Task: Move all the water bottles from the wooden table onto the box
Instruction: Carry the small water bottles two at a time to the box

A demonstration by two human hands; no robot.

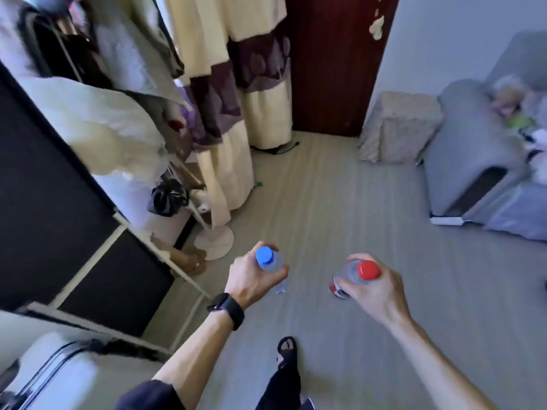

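My left hand (251, 278) grips a clear water bottle with a blue cap (268, 258), held upright above the floor. A black watch sits on that wrist. My right hand (371, 291) grips a second clear water bottle with a red cap (367, 270) and a red label, tilted slightly to the left. Both bottles hang in front of me over grey floor. Neither the wooden table nor the box shows in this view.
A black cabinet with white frame (88, 247) runs along the left, clothes hanging above it. A white stand base (214, 239) and slippers lie beside it. A grey sofa (479, 173) stands at right, a covered stool (402, 125) and a dark red door (331, 63) beyond. My foot (286, 350) is below.
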